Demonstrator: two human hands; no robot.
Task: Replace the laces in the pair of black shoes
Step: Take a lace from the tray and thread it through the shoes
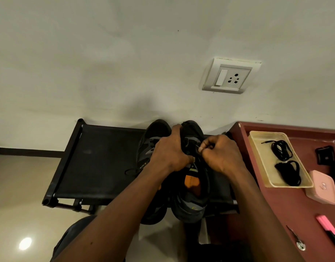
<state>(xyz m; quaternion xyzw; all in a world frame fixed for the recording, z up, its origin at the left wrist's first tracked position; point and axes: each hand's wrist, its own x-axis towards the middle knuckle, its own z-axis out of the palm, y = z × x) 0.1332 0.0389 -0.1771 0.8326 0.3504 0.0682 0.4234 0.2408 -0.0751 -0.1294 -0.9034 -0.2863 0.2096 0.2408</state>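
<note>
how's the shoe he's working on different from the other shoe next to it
The right shoe has both hands on it: the left hand grips its upper while the right hand pinches a lace at its eyelets. The left shoe is untouched by the fingers and mostly hidden under the left forearm. The right shoe shows an orange insole; the left shoe's inside cannot be seen. Both are black with grey panels and sit side by side on the black rack.

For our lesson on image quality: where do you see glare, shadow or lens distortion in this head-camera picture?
Head view: glare spot on the glossy floor; soft shadow on the wall above the shoes; wide-angle bending tilts the socket plate; dim light hides lace detail.
</note>
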